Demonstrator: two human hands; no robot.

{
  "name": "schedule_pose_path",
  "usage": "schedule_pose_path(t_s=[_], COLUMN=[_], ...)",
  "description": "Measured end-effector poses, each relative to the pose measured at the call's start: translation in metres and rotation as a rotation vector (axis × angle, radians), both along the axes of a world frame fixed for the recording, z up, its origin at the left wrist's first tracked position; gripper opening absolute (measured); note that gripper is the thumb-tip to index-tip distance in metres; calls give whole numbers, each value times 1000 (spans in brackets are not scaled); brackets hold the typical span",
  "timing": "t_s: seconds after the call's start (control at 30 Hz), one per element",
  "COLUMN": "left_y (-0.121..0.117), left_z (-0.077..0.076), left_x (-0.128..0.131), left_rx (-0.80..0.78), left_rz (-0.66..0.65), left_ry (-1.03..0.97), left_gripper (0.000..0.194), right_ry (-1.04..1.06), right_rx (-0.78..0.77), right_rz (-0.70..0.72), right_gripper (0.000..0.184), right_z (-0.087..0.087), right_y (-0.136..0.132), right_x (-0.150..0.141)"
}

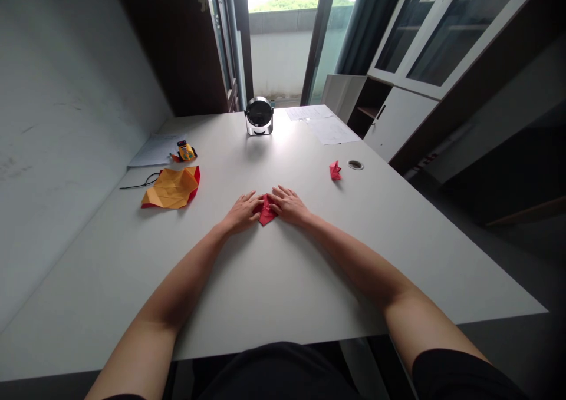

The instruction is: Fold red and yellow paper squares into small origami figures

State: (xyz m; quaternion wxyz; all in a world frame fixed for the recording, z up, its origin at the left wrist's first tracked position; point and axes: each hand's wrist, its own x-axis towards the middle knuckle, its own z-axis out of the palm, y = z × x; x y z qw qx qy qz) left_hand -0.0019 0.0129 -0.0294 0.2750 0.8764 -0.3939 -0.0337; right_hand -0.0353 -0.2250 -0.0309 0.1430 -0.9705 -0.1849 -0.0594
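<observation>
A small piece of folded red paper (266,216) lies on the white table in front of me, its lower tip pointing towards me. My left hand (242,212) holds its left side, with the fingertips on the upper part and the thumb lower down. On the other side, my right hand (289,204) has its fingers bent over the paper's right edge. Both hands cover parts of the paper, so its full outline is hidden. Farther right stands another red folded paper piece (335,171), apart from my hands.
Left of my hands lies a creased orange-and-red sheet (171,188) beside a black cable tie (148,180). Behind it are a yellow-orange object (186,151) and papers (154,150). A round black device on a stand (259,115), more sheets (331,130) and a cable hole (355,165) are farther off.
</observation>
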Motion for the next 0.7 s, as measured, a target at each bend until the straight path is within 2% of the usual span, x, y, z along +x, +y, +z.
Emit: schedule_pose_path(t_s=[0.27, 0.53, 0.7], left_y=[-2, -5, 6], left_z=[2, -1, -2], left_x=[-3, 2, 13], left_rx=[-10, -41, -93], left_rz=[37, 55, 149], left_ry=[18, 52, 83], left_gripper=[60, 37, 29], right_ry=[5, -122, -143], right_rx=[2, 28, 50], right_rz=[1, -14, -2], right_gripper=[48, 31, 29], right_z=[3, 4, 5], right_y=[0, -2, -5], right_x=[-1, 1, 0])
